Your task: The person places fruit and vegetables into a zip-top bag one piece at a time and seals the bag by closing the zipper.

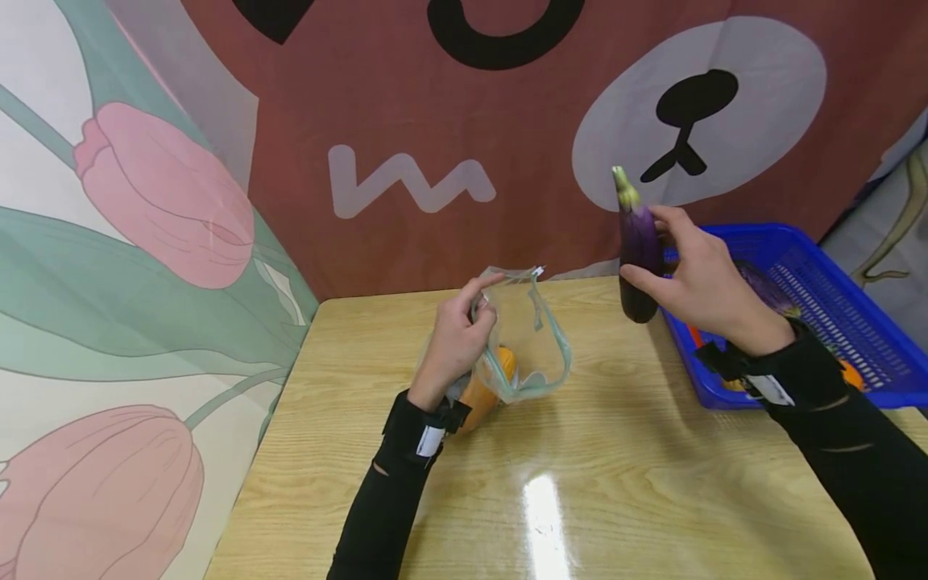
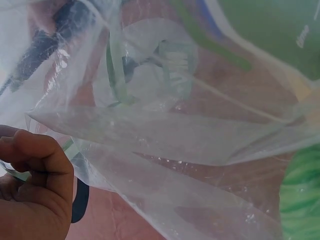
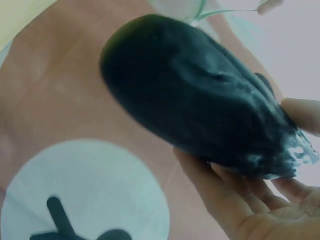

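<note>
My left hand (image 1: 458,332) grips the rim of a clear zip bag (image 1: 532,354) with curled fingers, its mouth spread towards the right. An orange item (image 1: 505,364) shows in or behind the bag, partly hidden by the hand and wrist. In the left wrist view, the bag's crinkled film (image 2: 180,135) fills most of the picture. A purple eggplant (image 1: 641,250) stands nearly upright in the air, held between the thumb and fingers of my right hand (image 1: 699,270). Its dark rounded end (image 3: 165,75) looms large in the right wrist view.
At the right of the wooden table (image 1: 616,483) is a blue plastic basket (image 1: 757,234). It holds another eggplant (image 1: 764,288) and an orange item (image 1: 851,374), partly covered by my right arm. A printed brown cloth (image 1: 406,258) hangs behind the table.
</note>
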`<state>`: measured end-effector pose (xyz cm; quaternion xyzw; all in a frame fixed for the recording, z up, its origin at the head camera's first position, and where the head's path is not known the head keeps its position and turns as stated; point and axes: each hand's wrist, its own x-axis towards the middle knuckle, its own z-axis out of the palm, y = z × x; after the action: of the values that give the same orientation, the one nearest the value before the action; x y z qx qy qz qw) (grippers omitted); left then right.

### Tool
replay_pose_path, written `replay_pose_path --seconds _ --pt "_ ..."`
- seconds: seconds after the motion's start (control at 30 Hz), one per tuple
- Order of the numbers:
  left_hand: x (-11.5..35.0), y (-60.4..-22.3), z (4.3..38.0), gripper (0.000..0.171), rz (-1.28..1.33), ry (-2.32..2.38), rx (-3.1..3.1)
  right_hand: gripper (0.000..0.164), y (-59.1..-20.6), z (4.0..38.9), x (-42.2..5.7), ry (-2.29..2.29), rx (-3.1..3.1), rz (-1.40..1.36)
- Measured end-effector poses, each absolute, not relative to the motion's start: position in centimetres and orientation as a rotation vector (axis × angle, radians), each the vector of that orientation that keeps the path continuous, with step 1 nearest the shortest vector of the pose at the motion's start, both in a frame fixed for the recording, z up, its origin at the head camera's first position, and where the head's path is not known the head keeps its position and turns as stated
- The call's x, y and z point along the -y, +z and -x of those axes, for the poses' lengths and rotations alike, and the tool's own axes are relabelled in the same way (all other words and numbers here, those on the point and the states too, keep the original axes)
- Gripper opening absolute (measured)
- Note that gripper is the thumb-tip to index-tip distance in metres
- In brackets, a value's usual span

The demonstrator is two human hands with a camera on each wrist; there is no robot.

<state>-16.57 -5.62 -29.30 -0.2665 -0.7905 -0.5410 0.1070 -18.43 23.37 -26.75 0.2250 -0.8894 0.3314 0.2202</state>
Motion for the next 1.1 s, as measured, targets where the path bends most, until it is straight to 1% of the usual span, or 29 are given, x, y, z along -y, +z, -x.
replay_pose_path --seconds 0.1,0.27,0.4,0.57,0.8,0.93,1.1 --pt "5.6 -29.2 16.5 0.042 0.788 -1.596 2.323 0.07 -26.6 18.2 -22.6 1.057 2.439 -0.649" --pt "5.6 -29.2 16.5 0.042 0.792 -1.594 2.324 0.067 -26.3 17.7 -21.0 1.287 2.379 -0.661" --pt "5.6 -29.2 16.5 0.041 0.796 -1.588 2.32 0.063 -26.0 17.6 -19.6 1.472 2.312 -0.726" --pt "5.6 -29.2 16.6 0.04 0.789 -1.589 2.312 0.059 -26.2 17.6 -17.6 1.584 2.304 -0.803" --pt "5.6 -29.1 16.6 0.039 0.764 -1.58 2.308 0.054 -27.5 17.7 -14.9 1.585 2.425 -0.863" --pt "5.6 -29.2 16.8 0.039 0.767 -1.567 2.307 0.05 -28.3 17.6 -14.0 1.456 2.552 -0.856" --pt "5.8 -31.0 18.4 0.04 0.766 -1.555 2.304 0.05 -29.2 17.7 -13.1 1.281 2.631 -0.876"
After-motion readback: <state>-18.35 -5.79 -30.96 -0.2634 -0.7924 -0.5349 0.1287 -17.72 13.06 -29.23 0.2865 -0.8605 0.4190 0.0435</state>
